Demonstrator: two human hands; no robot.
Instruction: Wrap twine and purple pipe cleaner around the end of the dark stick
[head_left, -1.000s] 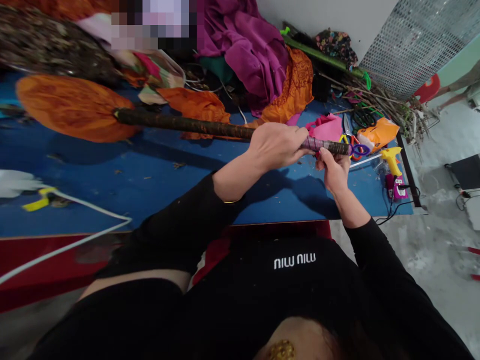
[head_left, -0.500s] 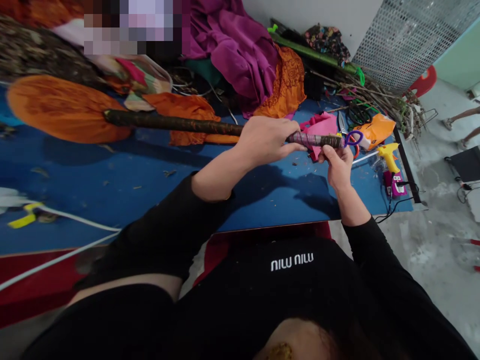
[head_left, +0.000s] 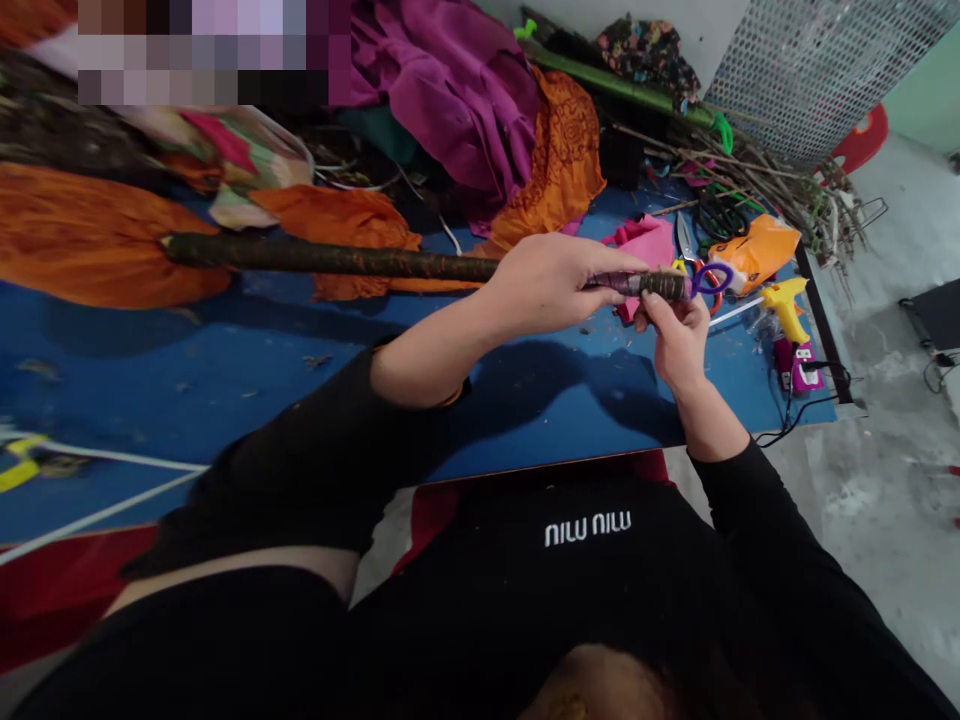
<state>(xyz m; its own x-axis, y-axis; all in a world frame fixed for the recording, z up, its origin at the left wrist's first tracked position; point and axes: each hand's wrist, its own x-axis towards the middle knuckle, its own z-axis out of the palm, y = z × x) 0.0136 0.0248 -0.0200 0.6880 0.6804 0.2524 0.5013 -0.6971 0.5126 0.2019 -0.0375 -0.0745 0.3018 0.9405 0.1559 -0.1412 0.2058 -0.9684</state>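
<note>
A long dark stick [head_left: 330, 256] lies across my view above the table, with bulging orange cloth [head_left: 82, 235] at its left end. My left hand [head_left: 551, 282] is wrapped over the stick near its right end, fingers closed round it. Purple and dark wrapping covers the part beyond those fingers, and a purple loop [head_left: 712, 279] sticks out of the tip. From below, my right hand [head_left: 679, 335] pinches the wrapped end between thumb and fingers. Pink cloth [head_left: 646, 240] and orange-handled scissors [head_left: 684, 238] lie just behind the hands.
A yellow glue gun [head_left: 787, 305] and a purple power strip [head_left: 799, 368] with black cords sit at the right of the blue table [head_left: 517, 420]. Magenta cloth [head_left: 457, 90], orange patterned cloth [head_left: 566, 150] and a bundle of twigs [head_left: 795, 190] line the back. A white cord [head_left: 112, 455] runs at left.
My left hand has slid slightly right along the stick, covering more of the purple wrapping. My right hand keeps its pinch. The view has shifted a little.
</note>
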